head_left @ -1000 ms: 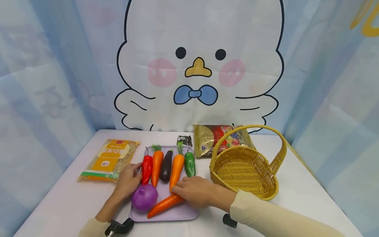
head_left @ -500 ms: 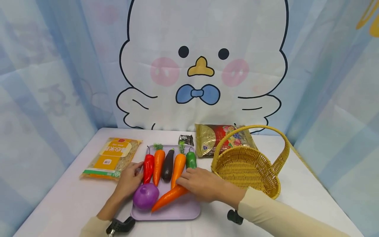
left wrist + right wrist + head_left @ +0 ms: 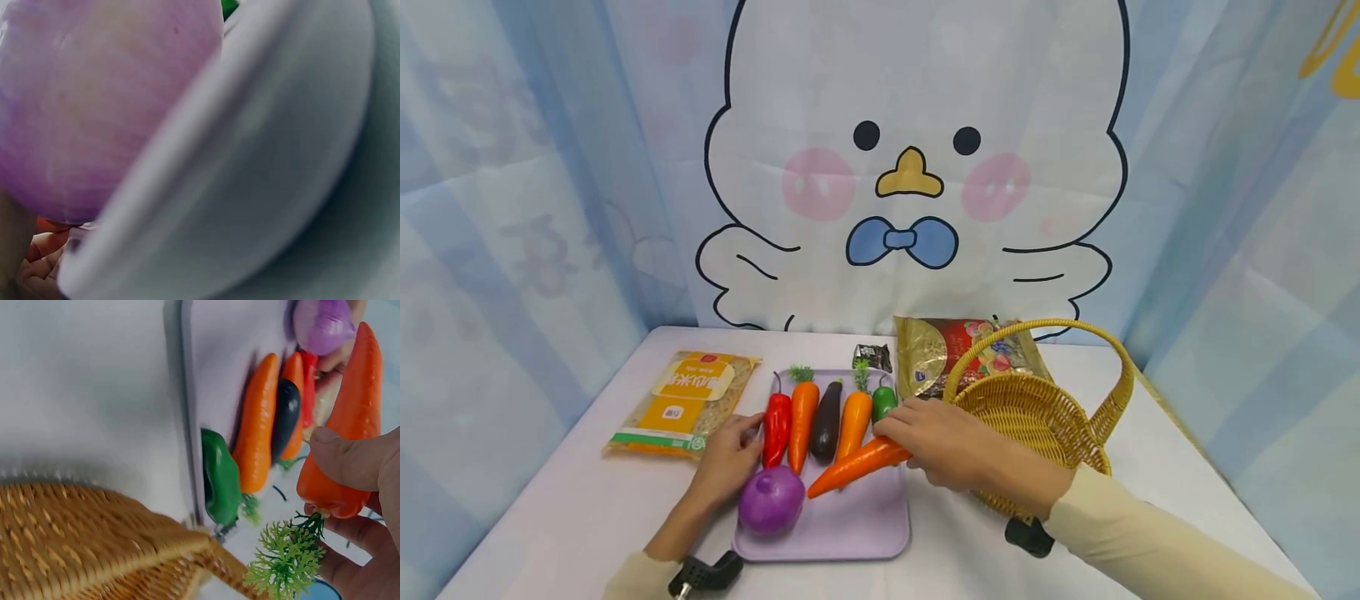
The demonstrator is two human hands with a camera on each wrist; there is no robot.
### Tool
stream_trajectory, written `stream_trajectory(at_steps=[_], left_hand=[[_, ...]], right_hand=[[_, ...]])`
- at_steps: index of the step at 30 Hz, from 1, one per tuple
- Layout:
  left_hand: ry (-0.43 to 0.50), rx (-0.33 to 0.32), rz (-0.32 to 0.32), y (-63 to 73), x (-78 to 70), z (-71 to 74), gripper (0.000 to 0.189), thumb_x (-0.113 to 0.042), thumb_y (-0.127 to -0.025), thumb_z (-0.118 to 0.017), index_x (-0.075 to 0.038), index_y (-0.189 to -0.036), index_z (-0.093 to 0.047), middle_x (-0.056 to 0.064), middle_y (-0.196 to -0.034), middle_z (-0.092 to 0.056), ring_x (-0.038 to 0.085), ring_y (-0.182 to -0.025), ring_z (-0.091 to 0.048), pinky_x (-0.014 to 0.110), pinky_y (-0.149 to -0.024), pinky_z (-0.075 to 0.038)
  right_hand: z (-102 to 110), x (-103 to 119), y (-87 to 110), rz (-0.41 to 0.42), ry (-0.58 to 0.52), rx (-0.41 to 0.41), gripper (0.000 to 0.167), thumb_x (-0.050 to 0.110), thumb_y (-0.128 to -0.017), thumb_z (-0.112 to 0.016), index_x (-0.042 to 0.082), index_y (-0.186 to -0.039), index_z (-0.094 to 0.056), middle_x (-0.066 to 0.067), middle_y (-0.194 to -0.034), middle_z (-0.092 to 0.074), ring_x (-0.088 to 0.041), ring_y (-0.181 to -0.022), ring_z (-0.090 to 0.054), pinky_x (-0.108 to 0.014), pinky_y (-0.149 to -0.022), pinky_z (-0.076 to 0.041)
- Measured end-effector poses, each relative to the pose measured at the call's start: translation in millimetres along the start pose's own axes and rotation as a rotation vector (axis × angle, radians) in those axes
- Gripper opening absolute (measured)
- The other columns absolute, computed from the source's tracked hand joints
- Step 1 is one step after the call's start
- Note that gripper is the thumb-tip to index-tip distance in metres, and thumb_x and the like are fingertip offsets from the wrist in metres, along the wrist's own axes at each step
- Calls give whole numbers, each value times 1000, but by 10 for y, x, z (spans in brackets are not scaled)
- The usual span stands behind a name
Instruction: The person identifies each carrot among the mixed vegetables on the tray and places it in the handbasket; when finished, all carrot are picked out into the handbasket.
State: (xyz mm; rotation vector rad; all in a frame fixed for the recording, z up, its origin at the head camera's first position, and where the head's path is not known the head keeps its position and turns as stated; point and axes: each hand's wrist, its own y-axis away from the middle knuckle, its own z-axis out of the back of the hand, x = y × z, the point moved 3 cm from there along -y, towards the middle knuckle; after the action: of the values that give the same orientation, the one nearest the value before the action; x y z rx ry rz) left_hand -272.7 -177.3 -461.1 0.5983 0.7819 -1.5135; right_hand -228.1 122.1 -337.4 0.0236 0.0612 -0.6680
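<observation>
My right hand point(image 3: 951, 442) grips an orange carrot point(image 3: 853, 468) by its thick end, over the right side of the lilac tray point(image 3: 850, 546). Its tip points left and down. In the right wrist view, my thumb point(image 3: 350, 459) presses that carrot, and its green leafy top point(image 3: 284, 556) sticks out past the fingers. My left hand point(image 3: 726, 458) holds the tray's left rim beside a red chili pepper point(image 3: 777, 429). On the tray also lie a purple onion point(image 3: 771, 500), two carrots, an eggplant point(image 3: 826, 421) and a green pepper point(image 3: 884, 402).
A yellow wicker basket point(image 3: 1022, 417) with a tall handle stands right of the tray, partly behind my right forearm. A grain bag point(image 3: 685, 404) lies at left. Behind the tray are a small black packet point(image 3: 872, 357) and a gold-and-red bag point(image 3: 925, 358).
My right hand has lifted the front carrot from the tray and carried it up and right, toward the basket. The left hand stays at the tray's rim.
</observation>
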Motion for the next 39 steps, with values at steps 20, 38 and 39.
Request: stream_trajectory(at_steps=[20, 38, 39], left_hand=[[15, -6, 10, 11, 32, -4, 53, -2, -87, -56, 4, -140, -57, 13, -106, -59, 21, -82, -50, 25, -62, -43], [20, -6, 9, 14, 38, -8, 52, -3, -88, -57, 4, -140, -57, 13, -107, -59, 22, -84, -51, 26, -65, -43], [21, -6, 11, 15, 40, -9, 52, -3, -88, -57, 4, -140, -57, 13, -107, -59, 22, -83, -51, 26, -64, -43]], right_hand=[[303, -360, 429, -141, -15, -74, 54, 4, -78, -84, 12, -128, -64, -1, -118, -65, -22, -110, -59, -43, -99, -51], [321, -920, 723, -314, -122, -88, 52, -15, -75, -72, 12, -119, -68, 1, -109, -64, -21, -97, -58, -47, -89, -54], [311, -953, 729, -315, -123, -86, 52, -16, -75, -72, 11, -119, -68, -1, -111, -65, -22, -97, -59, -48, -89, -54]])
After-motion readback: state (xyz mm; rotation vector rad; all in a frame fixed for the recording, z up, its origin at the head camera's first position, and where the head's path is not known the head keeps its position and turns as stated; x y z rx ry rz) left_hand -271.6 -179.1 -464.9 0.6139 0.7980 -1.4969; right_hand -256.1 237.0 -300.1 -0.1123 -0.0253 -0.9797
